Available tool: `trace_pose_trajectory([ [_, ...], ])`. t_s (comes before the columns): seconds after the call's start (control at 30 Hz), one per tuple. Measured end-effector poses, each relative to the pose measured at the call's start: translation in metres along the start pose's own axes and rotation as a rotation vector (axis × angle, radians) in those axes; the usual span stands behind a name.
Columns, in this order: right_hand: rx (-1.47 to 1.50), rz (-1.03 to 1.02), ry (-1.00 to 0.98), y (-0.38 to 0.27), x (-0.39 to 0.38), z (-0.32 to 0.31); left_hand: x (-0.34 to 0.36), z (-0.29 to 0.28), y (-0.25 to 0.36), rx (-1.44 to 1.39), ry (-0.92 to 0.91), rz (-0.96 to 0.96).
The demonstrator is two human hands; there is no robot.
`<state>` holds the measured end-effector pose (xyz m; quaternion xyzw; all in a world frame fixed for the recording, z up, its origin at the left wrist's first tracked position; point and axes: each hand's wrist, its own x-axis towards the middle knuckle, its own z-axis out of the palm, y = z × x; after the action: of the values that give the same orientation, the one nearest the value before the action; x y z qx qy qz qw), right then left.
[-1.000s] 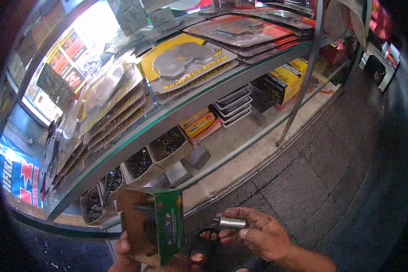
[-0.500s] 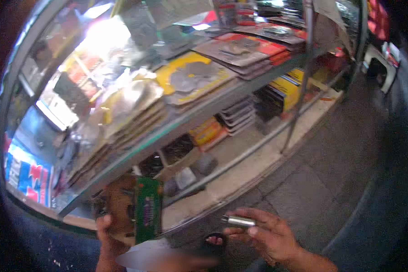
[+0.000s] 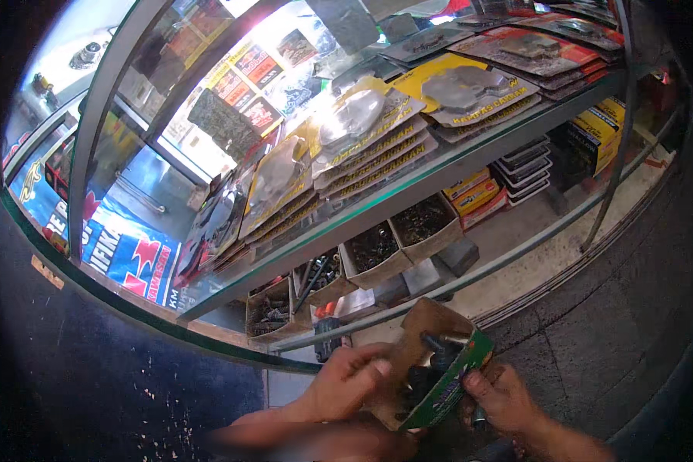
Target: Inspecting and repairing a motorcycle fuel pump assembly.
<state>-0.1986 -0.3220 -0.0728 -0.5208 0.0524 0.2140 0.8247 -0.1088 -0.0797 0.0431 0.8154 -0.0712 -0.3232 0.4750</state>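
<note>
A small green and brown cardboard box (image 3: pixel 454 389), open and tilted, sits low at the centre with dark metal parts (image 3: pixel 439 354) inside. My right hand (image 3: pixel 504 404) is closed on the box's green side, thumb over the rim; a small metal cylinder (image 3: pixel 479 416) shows beneath its fingers. My left hand (image 3: pixel 346 385) is at the box's left side with curled fingers against the cardboard, its fingertips partly hidden.
A glass display case (image 3: pixel 385 200) fills the upper view, holding stacked carded parts (image 3: pixel 369 123), open boxes of small fasteners (image 3: pixel 423 231), yellow boxes (image 3: pixel 597 135) and white-edged trays (image 3: pixel 520 169). A metal rail (image 3: pixel 516 262) crosses its front. Dark paving (image 3: pixel 570 339) lies at lower right.
The view has swung left. My right hand, earlier holding the cylinder apart, has come onto the box. The box has shifted right and tilted, and my left hand has moved higher on its left.
</note>
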Motion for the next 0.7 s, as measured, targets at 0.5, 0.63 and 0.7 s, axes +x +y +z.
trace_pose_trajectory([
  [0.5,0.098,0.010,-0.129,-0.032,0.008,0.020,0.034,-0.108,-0.006,-0.350,0.632,0.119],
  [0.63,0.128,0.101,-0.168,-0.010,0.006,0.010,0.055,-0.155,-0.028,-0.346,0.745,0.213],
  [0.7,0.001,0.110,-0.154,-0.003,0.008,0.007,0.094,-0.163,0.006,-0.269,0.711,0.177],
])
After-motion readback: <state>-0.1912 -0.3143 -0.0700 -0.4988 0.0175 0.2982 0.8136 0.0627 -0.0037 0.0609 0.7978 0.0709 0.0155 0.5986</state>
